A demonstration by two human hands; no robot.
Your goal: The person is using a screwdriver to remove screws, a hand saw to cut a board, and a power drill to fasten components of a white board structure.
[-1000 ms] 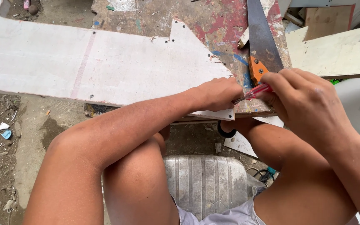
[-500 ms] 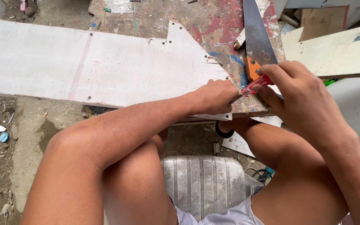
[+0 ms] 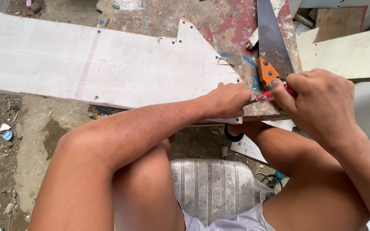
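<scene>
Head view: right hand clenched around red-handled screwdriver, near front edge of paint-stained counter. Left hand closed, pressing on white board at its right end; screwdriver tip hidden by fingers. Handsaw with orange handle lies just behind hands, blade running toward far edge. Versus a second ago: right hand shifted slightly back from left hand, more red handle showing; left hand, board and saw unchanged.
</scene>
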